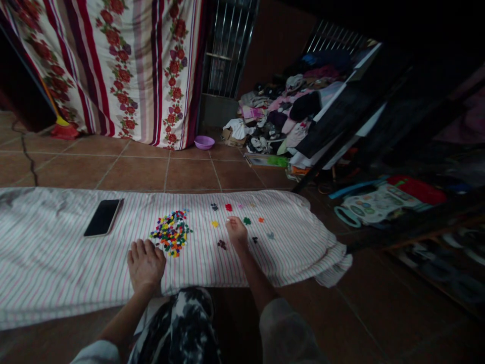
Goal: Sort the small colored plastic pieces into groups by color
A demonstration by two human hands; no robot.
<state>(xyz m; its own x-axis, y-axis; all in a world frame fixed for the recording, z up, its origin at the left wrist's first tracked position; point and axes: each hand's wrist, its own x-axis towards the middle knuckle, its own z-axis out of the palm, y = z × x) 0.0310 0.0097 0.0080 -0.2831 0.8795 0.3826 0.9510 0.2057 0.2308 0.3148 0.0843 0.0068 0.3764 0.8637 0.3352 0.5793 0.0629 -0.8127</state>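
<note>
Passable gap between phone (103, 218) and pile (172, 232)

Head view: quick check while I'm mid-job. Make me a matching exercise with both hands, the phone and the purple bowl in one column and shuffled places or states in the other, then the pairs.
Things
1. Left hand
2. Right hand
3. Phone
4. Purple bowl

Places or states
A. Among the small single-colour clusters
B. On the tiled floor, by the curtain
C. Back of it up, beside the many-coloured pile
D. Lying on the striped cloth, dark screen up

Pairs: 1-C, 2-A, 3-D, 4-B
</note>
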